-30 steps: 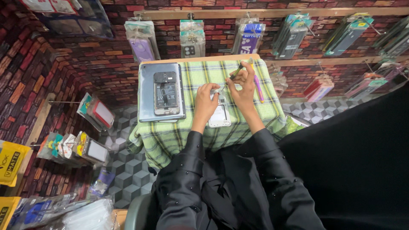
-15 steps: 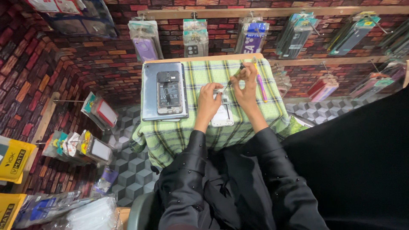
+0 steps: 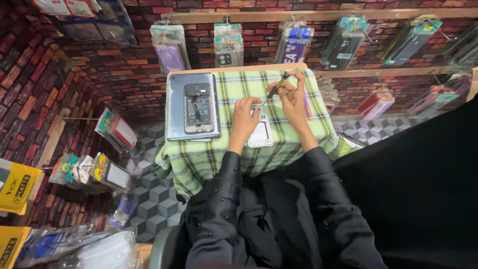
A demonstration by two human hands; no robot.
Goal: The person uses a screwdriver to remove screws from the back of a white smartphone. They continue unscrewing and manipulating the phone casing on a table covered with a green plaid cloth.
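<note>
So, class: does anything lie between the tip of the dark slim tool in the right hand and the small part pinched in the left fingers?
Nothing visible: the dark slim tool in the right hand points straight at the left hand, with only green checked cloth beneath.

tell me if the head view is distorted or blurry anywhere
Head view: wide-angle bend curves the brick wall and shelf rail; sharp at centre on the left hand, right hand and checked cloth; lower corners dim, the black fabric at right featureless.

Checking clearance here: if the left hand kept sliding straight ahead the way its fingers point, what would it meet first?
Probably the right hand and its dark tool; the left hand points toward them, though depth is unclear.
</note>
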